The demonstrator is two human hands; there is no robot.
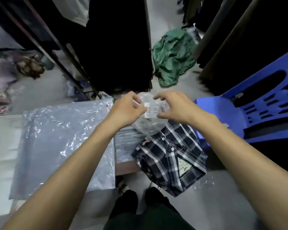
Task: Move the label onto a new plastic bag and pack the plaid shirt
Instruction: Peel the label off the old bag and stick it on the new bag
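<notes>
My left hand (pixel 126 107) and my right hand (pixel 174 106) both grip a crumpled clear plastic bag (pixel 149 127) held up in front of me. A white barcode label (pixel 152 110) is stuck on that bag, between my fingertips. Below the bag lies the folded plaid shirt (pixel 171 156), dark blue and white, with its neck tag facing up, resting on a low surface by the blue chair. A flat stack of new clear plastic bags (pixel 60 143) lies to the left.
A blue plastic chair (pixel 256 110) stands at the right. A green garment (pixel 173 57) is heaped on the floor ahead. Dark hanging clothes and rack poles (pixel 70 60) fill the back. My legs (pixel 140 209) are at the bottom.
</notes>
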